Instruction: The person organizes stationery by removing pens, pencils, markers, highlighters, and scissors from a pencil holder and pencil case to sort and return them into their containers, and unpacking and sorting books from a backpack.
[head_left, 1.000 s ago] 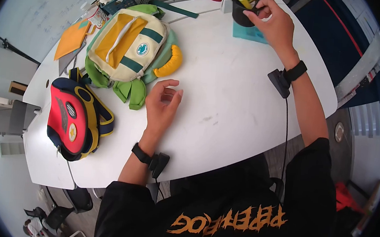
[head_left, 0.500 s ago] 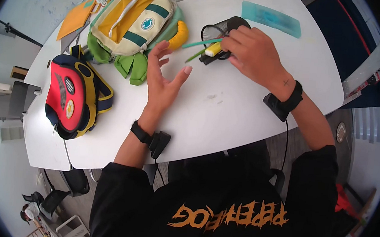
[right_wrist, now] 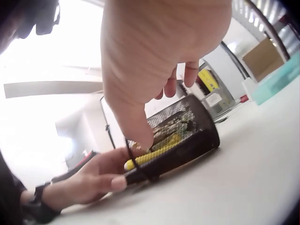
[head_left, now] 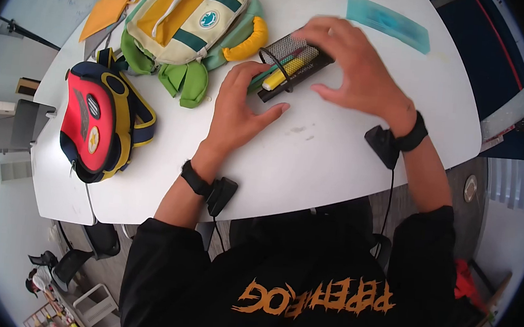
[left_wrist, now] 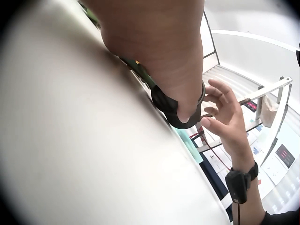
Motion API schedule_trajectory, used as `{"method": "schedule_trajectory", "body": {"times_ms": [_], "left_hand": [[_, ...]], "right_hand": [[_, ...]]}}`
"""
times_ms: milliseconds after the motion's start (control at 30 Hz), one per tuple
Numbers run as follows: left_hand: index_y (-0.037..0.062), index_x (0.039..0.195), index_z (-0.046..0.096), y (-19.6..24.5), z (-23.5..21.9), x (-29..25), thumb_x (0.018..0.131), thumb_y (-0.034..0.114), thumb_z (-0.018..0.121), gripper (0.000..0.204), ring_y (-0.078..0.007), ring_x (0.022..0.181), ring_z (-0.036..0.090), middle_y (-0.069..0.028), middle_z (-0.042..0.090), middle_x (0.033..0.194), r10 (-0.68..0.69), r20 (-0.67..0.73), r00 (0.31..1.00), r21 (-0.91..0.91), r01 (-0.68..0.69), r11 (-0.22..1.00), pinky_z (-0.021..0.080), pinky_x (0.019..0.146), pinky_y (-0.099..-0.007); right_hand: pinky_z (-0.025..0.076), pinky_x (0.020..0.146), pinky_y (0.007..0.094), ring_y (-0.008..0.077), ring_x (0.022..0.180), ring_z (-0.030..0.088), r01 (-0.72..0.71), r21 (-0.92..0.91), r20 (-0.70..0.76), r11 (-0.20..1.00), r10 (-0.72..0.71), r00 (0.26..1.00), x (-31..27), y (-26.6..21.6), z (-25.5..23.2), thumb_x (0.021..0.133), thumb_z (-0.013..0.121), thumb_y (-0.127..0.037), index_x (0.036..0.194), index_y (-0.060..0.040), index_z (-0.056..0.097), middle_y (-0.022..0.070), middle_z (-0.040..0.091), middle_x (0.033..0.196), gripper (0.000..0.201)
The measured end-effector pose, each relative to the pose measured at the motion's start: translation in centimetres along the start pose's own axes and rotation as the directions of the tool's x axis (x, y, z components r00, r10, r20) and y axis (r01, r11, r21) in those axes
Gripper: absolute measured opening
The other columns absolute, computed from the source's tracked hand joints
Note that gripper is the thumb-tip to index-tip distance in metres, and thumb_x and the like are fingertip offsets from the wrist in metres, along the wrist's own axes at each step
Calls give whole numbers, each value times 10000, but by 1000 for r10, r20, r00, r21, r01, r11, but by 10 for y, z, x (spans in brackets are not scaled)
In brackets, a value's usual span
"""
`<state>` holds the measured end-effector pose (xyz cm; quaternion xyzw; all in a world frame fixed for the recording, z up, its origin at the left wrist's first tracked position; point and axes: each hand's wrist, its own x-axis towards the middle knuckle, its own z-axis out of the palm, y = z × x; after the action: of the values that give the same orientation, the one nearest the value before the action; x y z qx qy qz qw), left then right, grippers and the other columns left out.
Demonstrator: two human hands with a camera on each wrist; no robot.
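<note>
A black mesh pen holder (head_left: 285, 46) lies on its side on the white table, its mouth toward my left hand (head_left: 234, 112). Inside it are a yellow highlighter (head_left: 274, 79), green pens and a dark stick with lettering. My left fingers are at the mouth beside the pen ends, thumb spread away from them. Over the base end hovers my right hand (head_left: 364, 73), fingers and thumb apart. From the right wrist, the holder (right_wrist: 206, 124) shows below the right palm, with the left hand (right_wrist: 89, 180) at its mouth. The left wrist view shows its round black rim (left_wrist: 180, 124) near the left thumb.
A green, cream and yellow backpack (head_left: 190, 17) lies just beyond the left hand. A red and navy backpack (head_left: 88, 120) is at the table's left side. A flat teal case (head_left: 389, 24) lies at the back right. An orange folder (head_left: 105, 14) sits at the far left.
The right hand brought the pen holder from the back right to the table's middle, laid it on its side and released it. The left hand moved forward to its mouth.
</note>
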<state>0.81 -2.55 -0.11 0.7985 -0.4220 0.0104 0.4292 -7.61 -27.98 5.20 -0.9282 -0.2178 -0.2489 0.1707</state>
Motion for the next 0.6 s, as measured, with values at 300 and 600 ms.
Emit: {"method": "schedule_trajectory", "body": {"times_ms": [300,600], "left_hand": [[28,1309,626,0,1,-1,782,124,898,601,-276,1176,660,-125,679,1248,-60,10,998,-8,60,998,505,1061,-387],[26,1270,633,-2,3,-1,753,72,854,564,-316,1139,678,-149,677,1221,-18,6,1000,-19,19,1000,538,1005,-391]], "right_hand": [[353,1277,424,295,1488,468,-269,409,108,872,246,963,-24,43,18,726,865,2,1523,-151,497,83,529,1551,891],[349,1288,422,242,1456,515,-277,469,123,839,249,961,-33,36,18,727,904,-46,1511,-122,524,60,563,1529,875]]}}
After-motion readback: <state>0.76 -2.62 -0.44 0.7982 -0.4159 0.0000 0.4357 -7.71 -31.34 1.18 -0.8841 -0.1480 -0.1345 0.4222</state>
